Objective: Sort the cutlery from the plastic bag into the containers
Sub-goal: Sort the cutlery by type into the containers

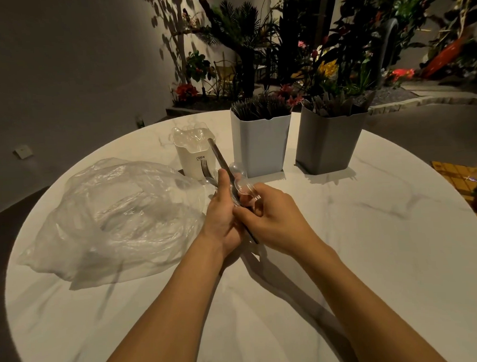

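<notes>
Just right of the plastic bag (110,213), the left hand (222,213) grips a cutlery bundle (220,160) while the right hand (273,220) pinches its clear pieces. Three containers (260,147) stand beyond the bag, on the surface (372,257).

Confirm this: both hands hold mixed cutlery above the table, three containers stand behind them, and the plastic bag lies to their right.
The head view shows the plastic bag lying left of the left hand and right hand, not right. The rest stands.

"CRBW" on the small white container (194,158)
</notes>
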Tool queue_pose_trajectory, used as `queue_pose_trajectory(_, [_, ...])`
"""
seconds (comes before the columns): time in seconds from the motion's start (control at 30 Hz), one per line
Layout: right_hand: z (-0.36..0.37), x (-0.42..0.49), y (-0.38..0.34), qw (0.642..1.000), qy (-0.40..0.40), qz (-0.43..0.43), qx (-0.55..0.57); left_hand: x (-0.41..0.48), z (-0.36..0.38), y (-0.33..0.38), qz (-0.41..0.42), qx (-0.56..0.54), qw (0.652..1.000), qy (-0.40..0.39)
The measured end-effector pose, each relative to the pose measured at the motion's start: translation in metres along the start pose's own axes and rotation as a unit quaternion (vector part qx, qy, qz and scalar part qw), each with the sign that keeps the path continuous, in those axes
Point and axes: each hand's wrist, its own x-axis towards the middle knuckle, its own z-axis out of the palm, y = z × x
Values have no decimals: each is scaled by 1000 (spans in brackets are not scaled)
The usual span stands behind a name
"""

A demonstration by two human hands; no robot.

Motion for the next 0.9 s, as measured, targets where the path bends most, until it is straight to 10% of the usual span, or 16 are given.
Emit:
queue_pose_trajectory(0.37, [6,-1,0,996,19,1,-88,-3,1,-4,-10,11,1000,0])
queue_pose_trajectory(0.9, [-1,7,16,984,19,127,122,-3,-1,-7,-41,-76,996,-20])
